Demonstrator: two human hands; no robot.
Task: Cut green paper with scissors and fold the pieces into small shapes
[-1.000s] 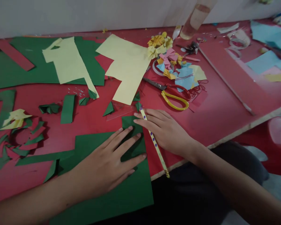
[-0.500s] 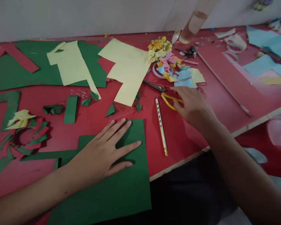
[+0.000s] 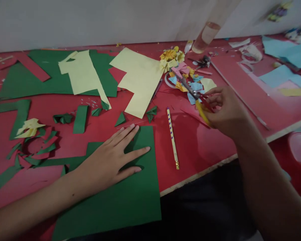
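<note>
My left hand (image 3: 115,155) lies flat with its fingers spread on a green paper sheet (image 3: 130,201) at the table's front edge. My right hand (image 3: 223,108) grips the scissors (image 3: 203,112) by their yellow and red handles, lifted above the table, blades pointing up and left. A patterned pencil (image 3: 172,139) with a gold end rests between the two hands. Small folded green pieces (image 3: 152,113) sit just beyond the green sheet. Cream paper (image 3: 140,80) lies behind them, close to a pile of folded yellow, pink and blue pieces (image 3: 183,70).
On the left are a red and green paper ring (image 3: 50,144), a green strip (image 3: 80,119) and larger green paper (image 3: 17,78). A bottle (image 3: 206,36) stands at the back. A thin stick (image 3: 240,93) and blue paper (image 3: 288,52) lie right.
My right hand has closed on the scissors and raised them off the table, moving a little to the right. My left hand remains on the green sheet. The view has shifted slightly.
</note>
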